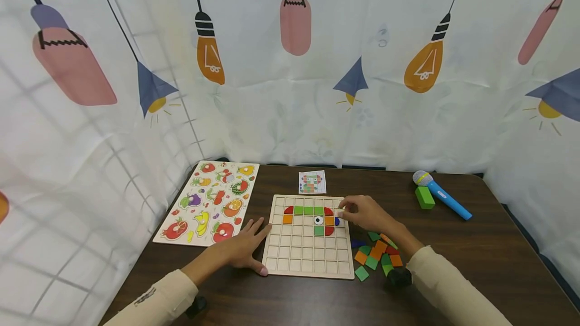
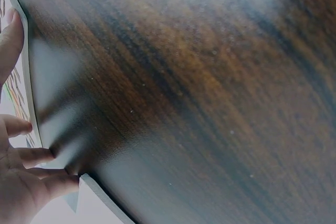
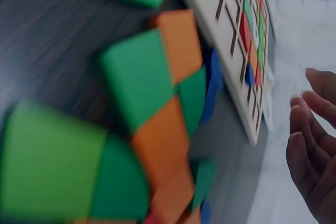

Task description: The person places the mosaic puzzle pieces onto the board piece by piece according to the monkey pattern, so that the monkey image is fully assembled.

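A wooden grid board (image 1: 301, 254) lies on the dark table. Red, green and orange pieces, a white eye piece (image 1: 318, 220) and a blue piece (image 1: 337, 222) sit in its upper cells. My left hand (image 1: 244, 246) is spread at the board's left edge, the thumb by its lower left corner. Beside the blue piece, my right hand (image 1: 364, 214) hovers at the upper right edge, fingers bent loosely; the right wrist view shows no piece between those fingers (image 3: 300, 145). Loose colored pieces (image 1: 376, 251) are heaped right of the board, below the right forearm.
A board of fruit pictures (image 1: 213, 202) lies to the left, close to my left fingers. Behind the grid board is a small pattern card (image 1: 312, 182). A green block (image 1: 424, 198) and a blue toy microphone (image 1: 448, 199) lie at the back right. A printed curtain (image 1: 290, 114) hangs behind the table.
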Demonstrator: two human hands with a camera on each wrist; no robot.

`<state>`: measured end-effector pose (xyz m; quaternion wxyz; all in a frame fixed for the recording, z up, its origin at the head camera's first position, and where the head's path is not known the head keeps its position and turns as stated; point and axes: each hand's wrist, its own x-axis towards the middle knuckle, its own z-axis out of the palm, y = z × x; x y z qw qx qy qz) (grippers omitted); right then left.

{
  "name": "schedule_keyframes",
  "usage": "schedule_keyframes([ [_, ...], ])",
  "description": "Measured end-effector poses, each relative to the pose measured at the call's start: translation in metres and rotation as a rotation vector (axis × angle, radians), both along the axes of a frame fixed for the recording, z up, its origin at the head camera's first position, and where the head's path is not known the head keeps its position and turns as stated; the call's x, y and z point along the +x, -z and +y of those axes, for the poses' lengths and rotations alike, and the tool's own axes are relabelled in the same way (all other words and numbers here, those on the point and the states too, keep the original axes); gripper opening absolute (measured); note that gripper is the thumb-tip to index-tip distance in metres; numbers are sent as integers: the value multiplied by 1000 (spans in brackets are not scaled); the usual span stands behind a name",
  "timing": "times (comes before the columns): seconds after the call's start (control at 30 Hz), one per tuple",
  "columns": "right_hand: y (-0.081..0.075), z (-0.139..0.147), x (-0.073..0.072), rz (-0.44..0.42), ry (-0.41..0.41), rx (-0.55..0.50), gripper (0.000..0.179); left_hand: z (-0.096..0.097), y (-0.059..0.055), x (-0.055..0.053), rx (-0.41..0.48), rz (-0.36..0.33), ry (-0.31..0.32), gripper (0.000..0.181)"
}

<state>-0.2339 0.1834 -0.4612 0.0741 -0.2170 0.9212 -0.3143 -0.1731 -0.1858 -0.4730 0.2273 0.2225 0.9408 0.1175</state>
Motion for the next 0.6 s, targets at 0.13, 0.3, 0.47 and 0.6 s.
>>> schedule_keyframes([
  [0.13,0,26,9,12,0,22,24,0,0,0,1,-1,-1,117],
  [0.3,5,54,16,9,23,58,25,-1,-3,1,3,-5,-4,116],
  [0.47,11,73,19,-22,90,127,26,0,-4,3,-4,-9,-14,116],
  [0.6,15,82,22,-59,142,176,27,1,-4,3,-13,-11,-12,116],
])
